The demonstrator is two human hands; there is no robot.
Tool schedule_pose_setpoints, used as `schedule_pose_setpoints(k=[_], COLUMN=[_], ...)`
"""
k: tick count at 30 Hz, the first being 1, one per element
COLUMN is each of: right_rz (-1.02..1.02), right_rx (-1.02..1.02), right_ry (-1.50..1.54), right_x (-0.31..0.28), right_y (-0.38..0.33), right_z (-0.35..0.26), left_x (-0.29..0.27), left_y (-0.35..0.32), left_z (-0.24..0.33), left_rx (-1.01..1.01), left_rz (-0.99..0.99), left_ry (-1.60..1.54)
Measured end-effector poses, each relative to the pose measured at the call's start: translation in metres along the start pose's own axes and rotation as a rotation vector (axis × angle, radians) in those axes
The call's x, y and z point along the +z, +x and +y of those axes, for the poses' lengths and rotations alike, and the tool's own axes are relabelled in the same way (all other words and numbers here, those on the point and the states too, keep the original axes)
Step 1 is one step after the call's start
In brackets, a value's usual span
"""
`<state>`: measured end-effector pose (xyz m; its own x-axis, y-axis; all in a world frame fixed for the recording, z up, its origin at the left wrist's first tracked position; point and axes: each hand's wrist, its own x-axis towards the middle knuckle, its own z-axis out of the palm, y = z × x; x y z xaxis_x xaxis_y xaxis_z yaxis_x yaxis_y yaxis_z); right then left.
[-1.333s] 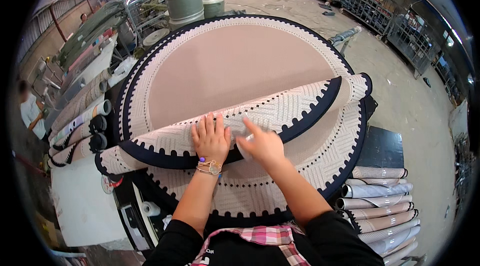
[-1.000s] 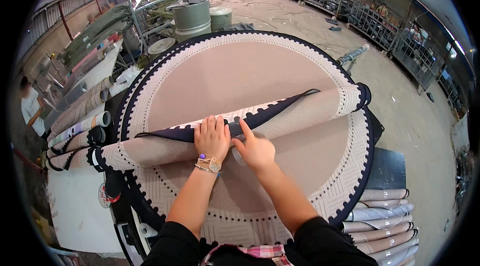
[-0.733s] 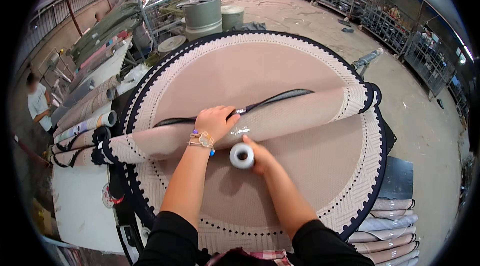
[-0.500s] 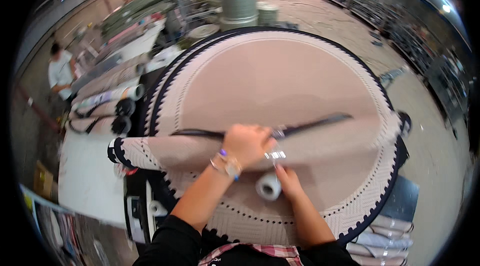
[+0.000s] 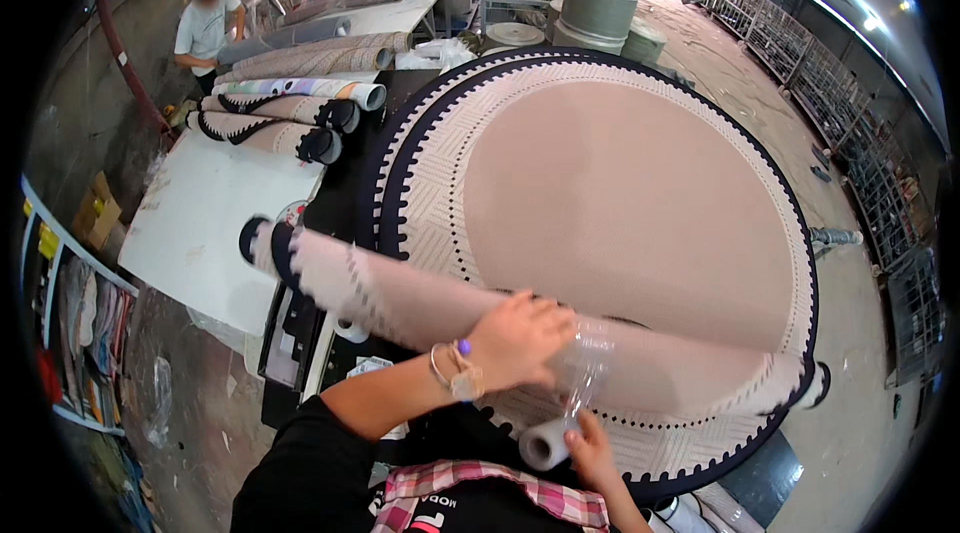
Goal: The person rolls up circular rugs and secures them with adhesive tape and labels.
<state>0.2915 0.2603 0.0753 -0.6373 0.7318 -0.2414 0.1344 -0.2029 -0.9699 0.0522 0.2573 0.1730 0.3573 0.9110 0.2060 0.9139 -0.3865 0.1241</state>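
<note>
A rolled-up pink rug [image 5: 420, 298] with a dark scalloped edge lies slantwise before me, across a flat round rug [image 5: 620, 183] of the same pattern. My left hand [image 5: 520, 338] presses on top of the rolled rug, its fingers stretched out and its wrist wearing bracelets. Lower down, my right hand [image 5: 592, 448] grips a roll of clear plastic film [image 5: 545, 445] by its side. From that roll a clear strip of film [image 5: 590, 368] runs up onto the rolled rug, just right of my left hand.
Left of the rugs stands a white table [image 5: 215, 223] with several finished rug rolls [image 5: 270, 123] at its far end. A person [image 5: 205, 28] works beyond it. Metal cage racks [image 5: 800, 58] line the right side. Large drums [image 5: 597, 13] stand at the back.
The rolled rug has turned aslant, and its dark loose edge no longer sticks up. My left hand has gone from a closed grasp to spread fingers. My view has swung left.
</note>
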Motion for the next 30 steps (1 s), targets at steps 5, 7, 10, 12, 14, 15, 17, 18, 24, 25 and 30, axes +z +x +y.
schedule_pose_setpoints(k=[5,7,10,12,14,15,17,18,24,25,30], right_rz=[0.072,0.072,0.124,0.177,0.264,0.299,0.316,0.336,0.039,0.186,1.144], right_rx=[0.070,0.213,0.033,0.109,-0.021,-0.083,-0.033,-0.004,0.059,0.017,-0.100], right_ry=[-0.253,-0.074,-0.173,-0.123,-0.082,-0.063,-0.445,-0.634,-0.378,-0.320,-0.110], right_x=[-0.011,-0.004,-0.009,-0.015,-0.019,-0.021,-0.030,-0.034,-0.080,-0.116,-0.309], right_y=[0.061,0.094,0.163,0.208,0.248,0.260,0.260,0.255,0.135,0.117,0.034], right_z=[-0.008,-0.031,-0.045,-0.055,-0.046,-0.051,-0.070,-0.084,-0.062,-0.048,-0.094], left_x=[0.027,0.001,0.015,0.036,0.078,0.085,0.088,0.085,0.082,0.089,0.098], left_y=[0.031,0.070,0.115,0.151,0.183,0.195,0.212,0.218,0.205,0.198,0.068], left_z=[-0.024,-0.063,-0.113,-0.109,-0.107,-0.107,-0.123,-0.130,-0.138,-0.119,-0.003], left_rx=[-0.017,-0.175,-0.302,-0.296,-0.234,-0.279,-0.329,-0.340,-0.339,-0.292,-0.234], left_rz=[0.206,0.022,0.121,0.282,0.532,0.656,0.534,0.475,0.428,0.485,0.283], left_ry=[0.331,-0.099,-0.047,-0.126,0.182,0.349,0.274,0.234,0.202,0.242,-0.166])
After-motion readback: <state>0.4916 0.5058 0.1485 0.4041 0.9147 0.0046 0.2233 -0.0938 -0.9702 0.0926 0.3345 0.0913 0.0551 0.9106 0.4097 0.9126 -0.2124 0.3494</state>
